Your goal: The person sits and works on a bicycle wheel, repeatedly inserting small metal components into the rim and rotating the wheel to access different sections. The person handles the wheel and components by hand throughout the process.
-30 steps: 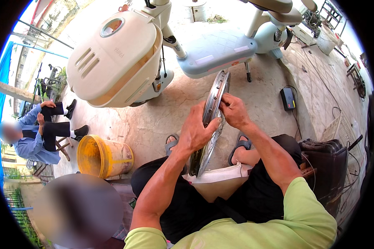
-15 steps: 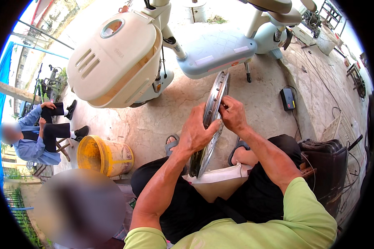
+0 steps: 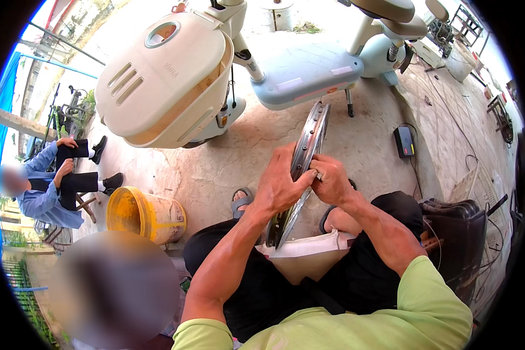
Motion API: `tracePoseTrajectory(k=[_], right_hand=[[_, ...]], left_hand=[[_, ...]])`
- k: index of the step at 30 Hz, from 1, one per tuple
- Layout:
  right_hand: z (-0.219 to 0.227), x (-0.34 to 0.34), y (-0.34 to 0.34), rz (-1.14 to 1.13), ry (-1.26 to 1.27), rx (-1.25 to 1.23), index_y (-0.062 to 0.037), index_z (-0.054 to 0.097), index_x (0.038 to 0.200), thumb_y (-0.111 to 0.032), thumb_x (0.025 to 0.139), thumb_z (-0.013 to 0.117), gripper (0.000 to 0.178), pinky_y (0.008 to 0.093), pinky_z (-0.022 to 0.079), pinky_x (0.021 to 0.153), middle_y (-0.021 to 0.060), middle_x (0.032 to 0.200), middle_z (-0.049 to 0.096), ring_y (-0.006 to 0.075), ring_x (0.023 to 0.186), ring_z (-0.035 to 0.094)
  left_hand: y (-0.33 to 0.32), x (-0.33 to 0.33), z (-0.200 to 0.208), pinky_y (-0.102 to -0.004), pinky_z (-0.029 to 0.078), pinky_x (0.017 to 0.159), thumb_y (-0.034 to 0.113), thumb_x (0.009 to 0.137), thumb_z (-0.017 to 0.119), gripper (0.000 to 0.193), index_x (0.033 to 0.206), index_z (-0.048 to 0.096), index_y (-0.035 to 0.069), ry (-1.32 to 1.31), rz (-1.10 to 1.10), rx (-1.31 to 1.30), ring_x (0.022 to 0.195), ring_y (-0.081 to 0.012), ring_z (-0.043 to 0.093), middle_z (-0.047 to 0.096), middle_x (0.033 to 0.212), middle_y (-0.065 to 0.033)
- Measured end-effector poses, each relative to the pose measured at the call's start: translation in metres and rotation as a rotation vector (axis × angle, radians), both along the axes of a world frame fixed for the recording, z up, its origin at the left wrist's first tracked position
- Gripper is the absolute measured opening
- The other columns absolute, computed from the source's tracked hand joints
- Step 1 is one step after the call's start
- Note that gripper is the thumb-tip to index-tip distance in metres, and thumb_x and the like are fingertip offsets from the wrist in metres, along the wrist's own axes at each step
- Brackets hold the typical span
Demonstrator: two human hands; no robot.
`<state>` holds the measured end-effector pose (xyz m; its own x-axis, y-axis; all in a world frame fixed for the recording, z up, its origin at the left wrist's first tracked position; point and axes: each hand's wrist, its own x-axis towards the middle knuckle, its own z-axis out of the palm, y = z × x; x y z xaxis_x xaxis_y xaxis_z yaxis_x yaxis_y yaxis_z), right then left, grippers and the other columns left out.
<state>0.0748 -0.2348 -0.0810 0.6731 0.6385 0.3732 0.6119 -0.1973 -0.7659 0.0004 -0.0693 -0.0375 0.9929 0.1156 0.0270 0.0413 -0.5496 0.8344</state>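
A shiny metal wheel rim [image 3: 312, 135] with holes along its outer face stands upright and edge-on between my knees. Its lower end rests by a pale cloth or board [image 3: 306, 247] across my lap. My left hand [image 3: 277, 182] wraps the rim from the left, its thumb reaching over toward the right hand. On the other side, my right hand [image 3: 332, 179] has its fingers closed in a pinch against the rim's right side. Whatever sits between those fingertips is hidden. Thin spokes seem to show along the rim's lower right side.
A pale electric scooter with a front basket [image 3: 163, 81] and a light-blue footboard [image 3: 309, 73] stands ahead. A yellow bucket [image 3: 163, 219] is at left, near a seated person [image 3: 46, 181]. A blurred shape covers the lower left. At right lie a black box [image 3: 403, 142] and a dark seat [image 3: 458, 233].
My right hand has come down slightly along the rim, its fingers now bunched closer to my left thumb. The rim's top leans a little farther right. My left hand keeps its hold.
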Motion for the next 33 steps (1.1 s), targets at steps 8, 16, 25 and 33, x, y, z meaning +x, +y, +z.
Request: tracePoseTrajectory(k=[8, 16, 25, 33], right_hand=[[0.011, 0.017, -0.003, -0.110, 0.207, 0.029, 0.0007, 0.070, 0.103, -0.005, 0.086, 0.069, 0.018, 0.0410, 0.054, 0.075, 0.0178, 0.096, 0.069, 0.0354, 0.085, 0.068], [0.000, 0.022, 0.011, -0.087, 0.413, 0.096, 0.0008, 0.071, 0.107, -0.012, 0.097, 0.062, 0.019, 0.0386, 0.052, 0.075, 0.0162, 0.095, 0.068, 0.0276, 0.084, 0.067], [-0.024, 0.028, 0.027, -0.050, 0.427, 0.176, 0.0004, 0.071, 0.108, -0.007, 0.097, 0.059, 0.018, 0.0365, 0.055, 0.075, 0.0148, 0.094, 0.071, 0.0266, 0.082, 0.071], [-0.023, 0.020, 0.029, -0.166, 0.315, 0.169, 0.0003, 0.069, 0.100, -0.006, 0.092, 0.063, 0.013, 0.0399, 0.053, 0.071, 0.0192, 0.091, 0.069, 0.0348, 0.078, 0.068]], left_hand=[[0.002, 0.001, -0.007, -0.0459, 0.043, 0.108, 0.031, 0.087, 0.070, 0.066, 0.142, 0.048, 0.002, -0.021, 0.020, -0.071, 0.124, -0.0406, 0.054, 0.055, 0.133, -0.0249], [0.001, 0.004, -0.006, -0.0426, 0.045, 0.102, 0.025, 0.085, 0.072, 0.064, 0.140, 0.050, -0.001, -0.021, 0.041, -0.075, 0.113, -0.0324, 0.057, 0.057, 0.123, -0.0212], [0.008, 0.007, -0.005, -0.0480, 0.041, 0.108, 0.028, 0.086, 0.071, 0.063, 0.138, 0.050, -0.001, -0.001, -0.003, -0.041, 0.122, -0.0406, 0.052, 0.055, 0.129, -0.0251], [0.003, 0.003, -0.002, -0.0473, 0.041, 0.108, 0.031, 0.087, 0.070, 0.066, 0.139, 0.047, -0.001, -0.005, 0.024, -0.023, 0.124, -0.0399, 0.051, 0.054, 0.131, -0.0245]])
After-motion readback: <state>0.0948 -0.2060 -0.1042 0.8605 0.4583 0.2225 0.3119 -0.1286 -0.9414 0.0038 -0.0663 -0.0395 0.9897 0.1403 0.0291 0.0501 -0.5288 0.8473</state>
